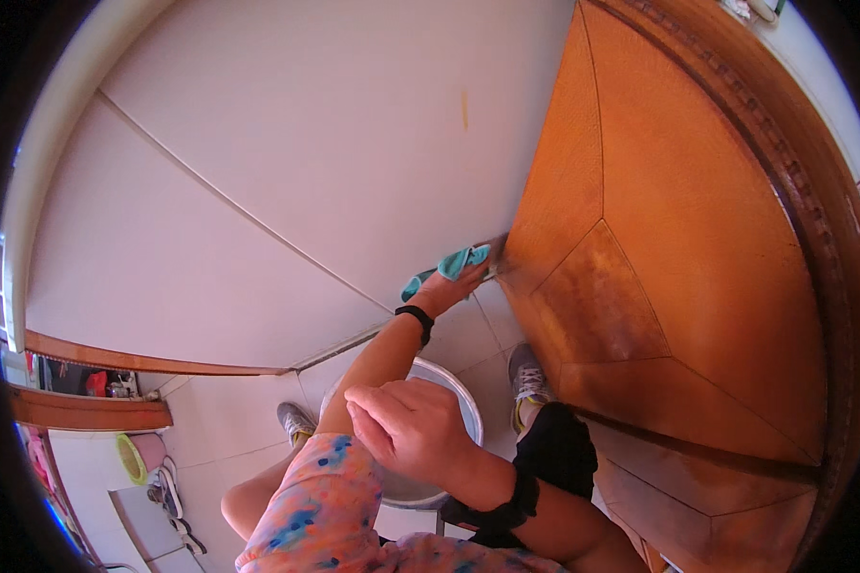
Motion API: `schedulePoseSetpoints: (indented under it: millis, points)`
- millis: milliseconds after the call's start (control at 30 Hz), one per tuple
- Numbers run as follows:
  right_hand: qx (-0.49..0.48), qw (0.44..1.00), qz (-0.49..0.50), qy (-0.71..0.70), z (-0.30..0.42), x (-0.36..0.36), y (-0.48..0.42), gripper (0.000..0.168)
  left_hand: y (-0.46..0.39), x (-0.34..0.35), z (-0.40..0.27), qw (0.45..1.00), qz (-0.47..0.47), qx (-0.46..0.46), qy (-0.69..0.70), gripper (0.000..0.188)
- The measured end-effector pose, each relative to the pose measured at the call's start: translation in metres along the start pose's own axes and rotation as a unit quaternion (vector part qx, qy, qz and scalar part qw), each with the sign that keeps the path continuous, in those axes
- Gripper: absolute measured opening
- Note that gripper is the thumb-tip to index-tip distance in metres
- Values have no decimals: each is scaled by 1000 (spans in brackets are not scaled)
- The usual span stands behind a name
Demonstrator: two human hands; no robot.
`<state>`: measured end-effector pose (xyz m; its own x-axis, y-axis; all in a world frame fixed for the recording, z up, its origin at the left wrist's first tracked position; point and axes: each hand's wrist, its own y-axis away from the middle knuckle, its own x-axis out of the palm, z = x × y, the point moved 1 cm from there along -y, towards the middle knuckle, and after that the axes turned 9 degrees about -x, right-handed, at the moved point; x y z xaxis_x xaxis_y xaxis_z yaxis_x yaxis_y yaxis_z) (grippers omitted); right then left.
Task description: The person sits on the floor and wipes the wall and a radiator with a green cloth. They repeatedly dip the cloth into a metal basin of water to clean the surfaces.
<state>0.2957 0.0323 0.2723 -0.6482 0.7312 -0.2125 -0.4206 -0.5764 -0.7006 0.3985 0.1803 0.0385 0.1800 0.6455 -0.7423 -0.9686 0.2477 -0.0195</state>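
Observation:
My left hand [453, 288] presses a teal cloth [466, 261] against the bottom of the pale wall panel [279, 157], beside the corner with an orange-brown wooden panel [688, 215]. Part of the cloth trails left of the fingers. Curled into a loose fist, my right hand [417, 428] is at the left forearm, in front of a round metal basin [475, 415]; nothing shows in its fingers. The basin is on the floor between my feet, partly covered by my arms. It seems to hold water.
Brown stains mark the wooden panel's lower part. A yellowish streak [464, 109] runs down the pale panel. At the lower left are a pink bin with a green rim [142, 458], several shoes [170, 490] and a wooden ledge [93, 410]. Pale tiles [222, 422] cover the floor.

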Motion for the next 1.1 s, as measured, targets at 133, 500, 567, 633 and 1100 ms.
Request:
schedulePoseSetpoints:
  millis: [133, 500, 567, 633, 1100]
  points:
    - [19, 1000, 21, -8, -1, -3, 6, 13, 58, 39, -21, 997, 48, 51, -23, 49]
    - [9, 1000, -8, 2, 7, 6, -1, 9, 305, 9, 77, 975, 192, 19, 113, 41]
    - [9, 999, -31, -11, 3, 14, 2, 9, 311, -45, 114, 984, 169, 22, 56, 41]
    - [4, 999, -32, 2, 2, 19, 2, 9, 306, -89, 152, 993, 113, -37, 20, 44]
    - [-5, 998, -10, 69, -1, 12, 7, 2, 156, -194, 233, 822, -390, -413, 44, 63]
